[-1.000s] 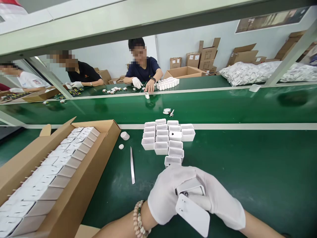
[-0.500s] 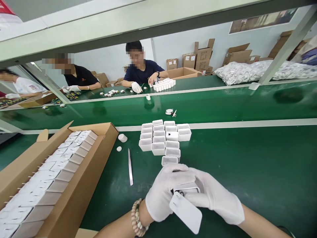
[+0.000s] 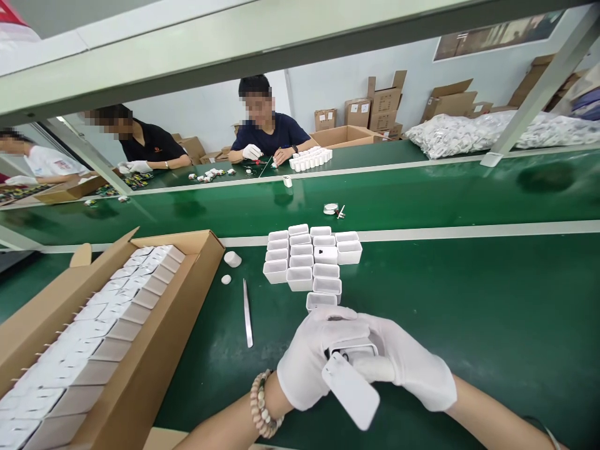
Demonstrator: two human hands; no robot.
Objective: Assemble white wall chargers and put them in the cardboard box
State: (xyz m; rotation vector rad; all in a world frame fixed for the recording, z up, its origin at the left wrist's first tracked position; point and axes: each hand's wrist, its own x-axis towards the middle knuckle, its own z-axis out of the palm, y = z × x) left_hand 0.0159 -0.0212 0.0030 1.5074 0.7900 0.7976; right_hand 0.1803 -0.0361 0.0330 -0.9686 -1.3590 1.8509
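Both my hands wear white gloves and meet around a small white plastic box at the lower middle. My left hand is wrapped round its left side, and my right hand grips the right side with the thumb lying across the open end. A white rounded cover plate hangs out of that end at a tilt, and a bit of black shows beside it. The fingertips are partly hidden. Just beyond my hands stands a cluster of open white boxes.
Tweezers lie left of my hands, near a white round cap and a smaller disc. A cardboard carton of white boxes fills the left. Beyond the bench runs a green conveyor; co-workers sit across it.
The small parts on the conveyor have shifted right. My hands hold the box almost in place, and the cover plate has risen slightly. The co-worker opposite has moved a gloved hand.
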